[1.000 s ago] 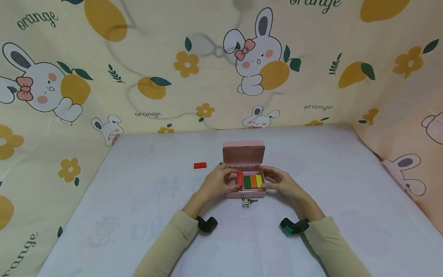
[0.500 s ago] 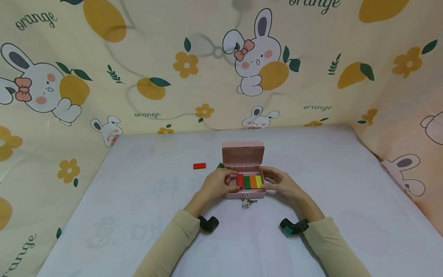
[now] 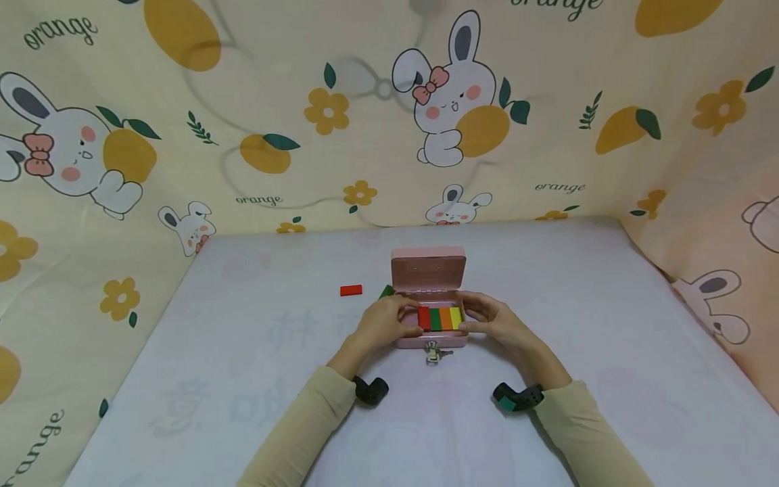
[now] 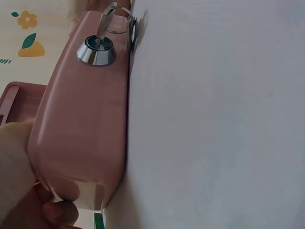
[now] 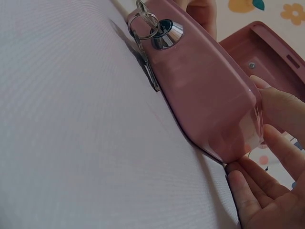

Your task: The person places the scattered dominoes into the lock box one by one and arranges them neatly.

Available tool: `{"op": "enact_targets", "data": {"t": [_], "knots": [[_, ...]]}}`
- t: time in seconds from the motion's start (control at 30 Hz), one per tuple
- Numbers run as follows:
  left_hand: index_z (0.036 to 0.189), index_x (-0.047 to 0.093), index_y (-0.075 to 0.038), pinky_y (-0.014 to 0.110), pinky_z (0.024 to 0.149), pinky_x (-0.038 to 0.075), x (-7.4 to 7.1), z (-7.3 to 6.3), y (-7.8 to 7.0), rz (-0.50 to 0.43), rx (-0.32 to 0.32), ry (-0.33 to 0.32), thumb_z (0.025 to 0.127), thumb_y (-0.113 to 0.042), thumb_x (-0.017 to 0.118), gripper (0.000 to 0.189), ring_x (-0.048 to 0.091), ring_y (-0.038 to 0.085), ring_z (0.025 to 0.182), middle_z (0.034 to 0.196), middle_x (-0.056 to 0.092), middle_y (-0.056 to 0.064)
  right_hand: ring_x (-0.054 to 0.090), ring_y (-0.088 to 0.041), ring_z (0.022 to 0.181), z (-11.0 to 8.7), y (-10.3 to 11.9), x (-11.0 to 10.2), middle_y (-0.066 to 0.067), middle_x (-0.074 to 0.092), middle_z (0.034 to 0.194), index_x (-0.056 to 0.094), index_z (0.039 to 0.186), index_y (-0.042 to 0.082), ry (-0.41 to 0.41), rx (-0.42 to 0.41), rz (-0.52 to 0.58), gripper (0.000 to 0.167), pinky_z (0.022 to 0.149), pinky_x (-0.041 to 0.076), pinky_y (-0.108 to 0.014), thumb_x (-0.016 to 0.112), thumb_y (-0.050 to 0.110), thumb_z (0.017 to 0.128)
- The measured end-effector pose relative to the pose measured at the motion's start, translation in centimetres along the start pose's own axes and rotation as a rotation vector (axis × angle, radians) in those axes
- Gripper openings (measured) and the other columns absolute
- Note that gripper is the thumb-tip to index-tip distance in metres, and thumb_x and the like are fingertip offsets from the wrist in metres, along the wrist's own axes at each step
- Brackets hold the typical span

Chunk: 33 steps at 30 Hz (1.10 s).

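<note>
Comparing this moment with a second ago, we see that the red block [image 3: 424, 319] inside the pink box [image 3: 415, 343] has dropped and shifted slightly toward the box's right end. Back then its far end poked up past its neighbour; now it looks level with the green block [image 3: 435, 320] and seems to touch it. Farther toward the box's right end, the orange block [image 3: 445, 319] and the yellow block [image 3: 456, 318] keep their places, so we count four side by side in the box. We take this to mean that the red block is about seated in the row.

Our left hand [image 3: 385, 319] reaches over the box's left wall and pinches the red block by its two ends, thumb near, finger far; how firmly, we cannot tell. Our right hand [image 3: 498, 322] is curved around the box's right end, probably steadying it; whether the thumb also presses the yellow block, we cannot tell.

Outside the box, the loose red block [image 3: 351, 290] lies unmoved, behind and to the left, well apart from it. Just off the box's back-left corner, more of the loose green block [image 3: 387, 291] shows than a second ago. The key [image 4: 106, 20] sits in the lock [image 4: 97, 53] on the box's front wall.
</note>
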<state>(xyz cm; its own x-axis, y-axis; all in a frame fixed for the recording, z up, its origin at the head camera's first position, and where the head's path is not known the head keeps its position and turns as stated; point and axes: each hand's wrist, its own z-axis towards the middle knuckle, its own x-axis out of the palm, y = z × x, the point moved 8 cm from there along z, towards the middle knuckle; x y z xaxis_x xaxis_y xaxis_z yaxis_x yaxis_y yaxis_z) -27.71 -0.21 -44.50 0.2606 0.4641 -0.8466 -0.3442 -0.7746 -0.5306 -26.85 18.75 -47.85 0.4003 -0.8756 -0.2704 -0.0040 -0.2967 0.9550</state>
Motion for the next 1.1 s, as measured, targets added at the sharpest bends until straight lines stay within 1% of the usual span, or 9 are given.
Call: {"op": "enact_targets", "data": {"t": [0.07, 0.13, 0.23, 0.3, 0.47, 0.6, 1.1], "knots": [[0.121, 0.066, -0.016, 0.023, 0.066, 0.035, 0.03, -0.01, 0.01, 0.003, -0.011, 0.001, 0.079, -0.038, 0.078, 0.049, 0.047, 0.014, 0.081, 0.090, 0.059, 0.003, 0.033, -0.043, 0.143, 0.01, -0.07, -0.02, -0.019, 0.035, 0.154, 0.036, 0.147, 0.007, -0.003, 0.007, -0.001, 0.068, 0.112, 0.031, -0.054, 0.069, 0.015, 0.088], [0.122, 0.066, -0.016, 0.026, 0.072, 0.043, 0.04, -0.05, 0.02, 0.010, -0.021, -0.001, 0.079, -0.039, 0.078, 0.050, 0.050, 0.015, 0.087, 0.103, 0.065, 0.004, 0.033, -0.044, 0.142, 0.00, -0.02, 0.01, -0.019, 0.035, 0.154, 0.036, 0.147, 0.007, -0.003, 0.003, -0.003, 0.068, 0.112, 0.030, -0.054, 0.069, 0.015, 0.088], [0.122, 0.066, -0.017, 0.033, 0.083, 0.050, 0.08, -0.09, 0.02, 0.018, -0.032, -0.006, 0.079, -0.039, 0.078, 0.050, 0.055, 0.017, 0.093, 0.118, 0.066, 0.005, 0.034, -0.045, 0.142, 0.01, 0.11, 0.03, -0.021, 0.034, 0.154, 0.036, 0.147, 0.005, -0.003, -0.010, -0.015, 0.068, 0.112, 0.030, -0.056, 0.069, 0.015, 0.088], [0.122, 0.066, -0.017, 0.036, 0.086, 0.051, 0.07, -0.12, -0.01, 0.025, -0.039, -0.011, 0.078, -0.039, 0.078, 0.050, 0.056, 0.018, 0.095, 0.121, 0.066, 0.005, 0.034, -0.045, 0.141, 0.02, 0.17, 0.04, -0.021, 0.034, 0.154, 0.037, 0.146, 0.005, -0.004, -0.017, -0.015, 0.067, 0.113, 0.030, -0.056, 0.069, 0.014, 0.088], [0.122, 0.066, -0.016, 0.036, 0.085, 0.051, 0.11, -0.11, -0.10, 0.035, -0.053, -0.013, 0.078, -0.038, 0.078, 0.050, 0.055, 0.018, 0.092, 0.116, 0.067, 0.006, 0.034, -0.045, 0.141, 0.06, 0.20, 0.05, -0.021, 0.034, 0.154, 0.037, 0.147, 0.005, -0.001, -0.020, -0.013, 0.067, 0.113, 0.030, -0.057, 0.068, 0.013, 0.088], [0.121, 0.067, -0.015, 0.035, 0.083, 0.051, 0.06, -0.10, -0.21, 0.053, -0.047, -0.016, 0.078, -0.038, 0.079, 0.050, 0.055, 0.017, 0.091, 0.114, 0.067, 0.005, 0.033, -0.045, 0.142, 0.05, 0.21, 0.07, -0.022, 0.033, 0.154, 0.036, 0.147, 0.004, 0.004, -0.023, -0.006, 0.067, 0.113, 0.030, -0.056, 0.068, 0.012, 0.089], [0.123, 0.067, -0.016, 0.038, 0.090, 0.052, 0.17, -0.11, -0.30, 0.086, -0.046, -0.002, 0.079, -0.038, 0.078, 0.051, 0.058, 0.020, 0.098, 0.118, 0.065, 0.006, 0.032, -0.044, 0.143, 0.08, 0.35, 0.09, -0.022, 0.033, 0.154, 0.035, 0.146, 0.002, 0.008, -0.019, 0.014, 0.068, 0.113, 0.029, -0.055, 0.068, 0.012, 0.088]]}}
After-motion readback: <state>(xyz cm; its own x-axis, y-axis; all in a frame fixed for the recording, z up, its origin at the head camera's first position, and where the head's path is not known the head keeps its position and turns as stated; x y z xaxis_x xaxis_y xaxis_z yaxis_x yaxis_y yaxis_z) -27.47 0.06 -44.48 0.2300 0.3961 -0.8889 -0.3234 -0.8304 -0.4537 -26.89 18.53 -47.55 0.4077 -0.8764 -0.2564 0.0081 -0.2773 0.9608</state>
